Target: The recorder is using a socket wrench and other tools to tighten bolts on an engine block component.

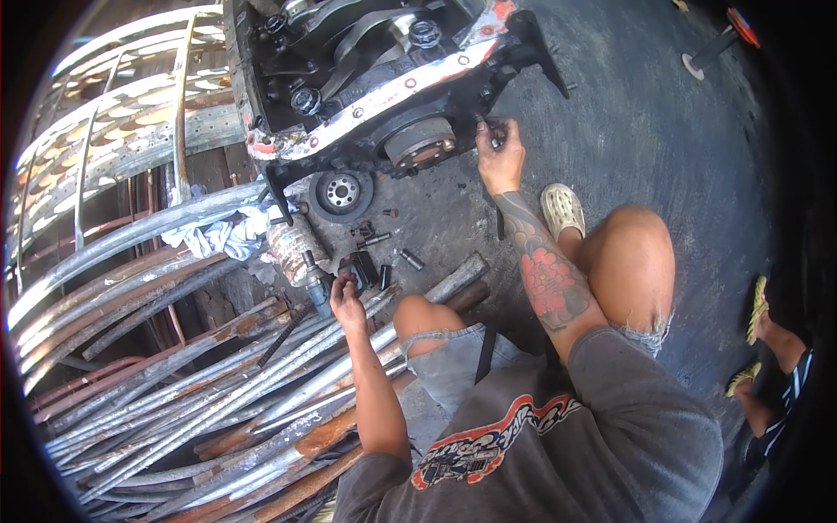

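An upturned engine block (410,83) with a whitish flange stands in front of me, its crankshaft showing inside. My right hand (500,161) is at its near right corner, beside the round crankshaft end (420,144). Its fingers are closed round a small dark metal piece whose kind I cannot make out. Lower left, my left hand (347,301) has curled fingers, with something small and dark at their tips. It is right beside a cordless impact wrench (319,288) with a black battery (357,268), lying on the ground.
A loose pulley (342,193) lies below the block. Sockets (410,259), an extension piece (375,239) and a bolt (390,212) lie nearby. Metal pipes (253,383) and a rag (222,235) fill the left. A person's sandalled feet (757,309) show at right, near a red-topped stand (719,42).
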`<action>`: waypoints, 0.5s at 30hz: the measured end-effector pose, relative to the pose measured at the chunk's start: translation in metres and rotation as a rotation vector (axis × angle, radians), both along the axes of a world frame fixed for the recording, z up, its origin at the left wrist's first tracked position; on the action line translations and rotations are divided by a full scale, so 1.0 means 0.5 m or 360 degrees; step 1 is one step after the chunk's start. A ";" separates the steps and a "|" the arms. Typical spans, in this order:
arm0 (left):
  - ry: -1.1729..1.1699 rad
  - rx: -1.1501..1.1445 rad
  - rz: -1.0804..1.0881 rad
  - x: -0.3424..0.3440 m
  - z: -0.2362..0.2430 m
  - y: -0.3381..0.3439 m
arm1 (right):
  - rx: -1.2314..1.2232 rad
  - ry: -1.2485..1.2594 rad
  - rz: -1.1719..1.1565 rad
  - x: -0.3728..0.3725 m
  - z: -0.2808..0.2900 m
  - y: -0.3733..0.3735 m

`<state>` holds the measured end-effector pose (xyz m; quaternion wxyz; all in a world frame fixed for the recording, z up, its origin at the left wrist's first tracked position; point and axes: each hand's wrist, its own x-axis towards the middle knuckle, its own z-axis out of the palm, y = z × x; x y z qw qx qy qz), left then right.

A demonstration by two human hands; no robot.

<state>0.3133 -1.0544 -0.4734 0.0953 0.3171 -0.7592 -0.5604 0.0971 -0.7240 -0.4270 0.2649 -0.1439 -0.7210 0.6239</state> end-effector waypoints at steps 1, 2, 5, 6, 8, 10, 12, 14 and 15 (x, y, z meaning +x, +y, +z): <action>-0.0125 -0.0029 -0.0018 0.021 0.018 0.024 | -0.0006 -0.0016 -0.0048 0.012 -0.017 0.021; -0.0092 -0.0024 -0.0056 0.041 0.031 0.050 | -0.0017 -0.0074 -0.0115 0.022 -0.033 0.045; -0.0027 0.0020 -0.0039 0.094 0.073 0.054 | -0.0143 -0.0015 -0.0202 0.012 0.009 0.044; -0.0010 -0.0014 -0.0097 0.121 0.079 0.048 | -0.0193 0.0038 -0.0215 0.031 0.039 0.030; -0.0076 -0.0026 -0.0164 0.119 0.100 0.099 | -0.0346 0.0209 -0.0282 0.023 0.068 0.045; -0.0010 -0.0144 -0.0249 0.102 0.103 0.145 | -0.0362 0.0329 -0.0409 0.023 0.064 0.064; -0.0093 -0.0287 -0.0226 0.085 0.106 0.154 | -0.1667 -0.0108 -0.0221 0.039 0.062 0.069; -0.0168 -0.0315 -0.0119 0.057 0.103 0.150 | -0.2021 -0.0209 -0.0190 0.043 0.027 0.039; -0.0251 -0.0334 0.0036 0.049 0.099 0.134 | -0.2198 -0.0296 -0.0139 0.053 0.018 0.006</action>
